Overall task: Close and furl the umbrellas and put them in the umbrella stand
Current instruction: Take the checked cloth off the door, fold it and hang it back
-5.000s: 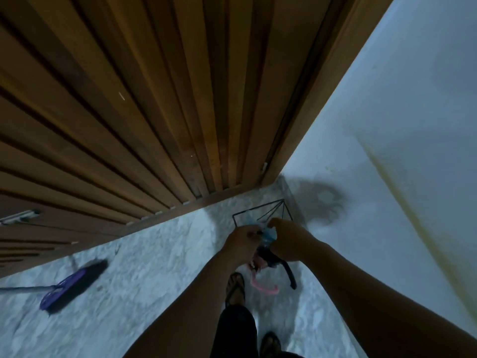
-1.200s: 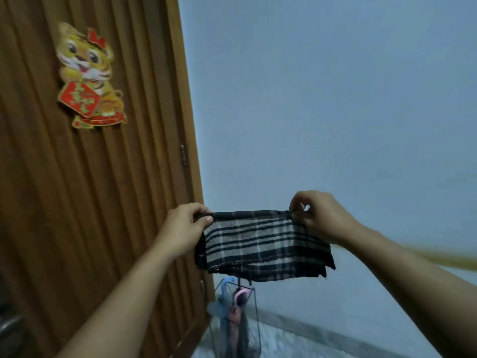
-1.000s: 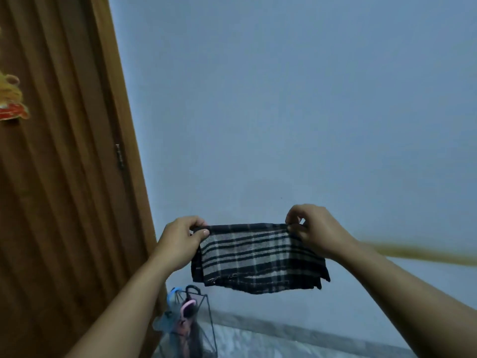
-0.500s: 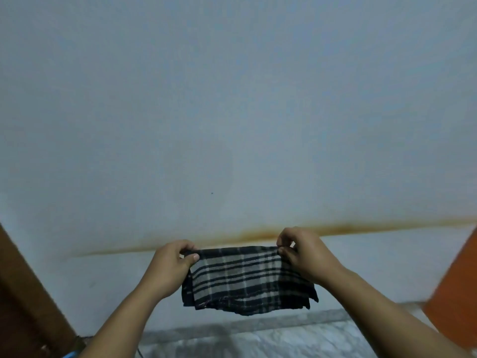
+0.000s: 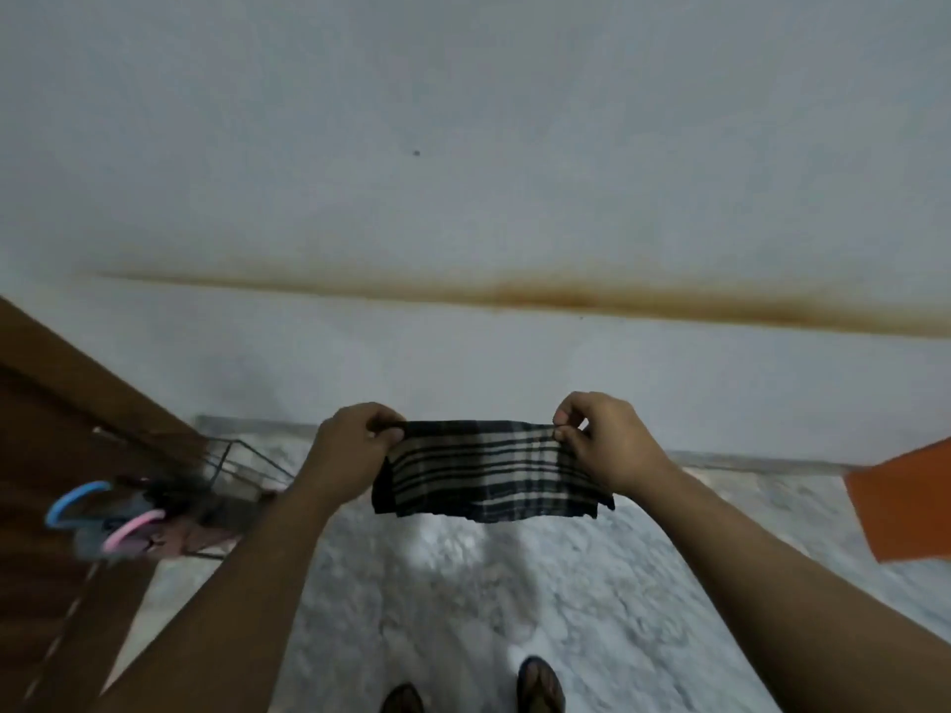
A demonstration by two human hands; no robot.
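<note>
A black-and-white checked cloth hangs stretched between both hands in front of me. My left hand pinches its upper left corner and my right hand pinches its upper right corner. At the lower left a black wire umbrella stand stands against the wooden door. Furled umbrellas sit in it, showing a blue hooked handle and a pink hooked handle. The umbrellas' bodies are blurred and dark.
A pale wall with a long brown stain faces me. A brown wooden door fills the lower left. An orange object juts in at the right edge. The floor is grey marble, and my sandalled feet show at the bottom.
The view has swung from the door to the wall, then tipped down to the floor. The stand has come back into sight at the left. Both hands keep the same hold on the cloth.
</note>
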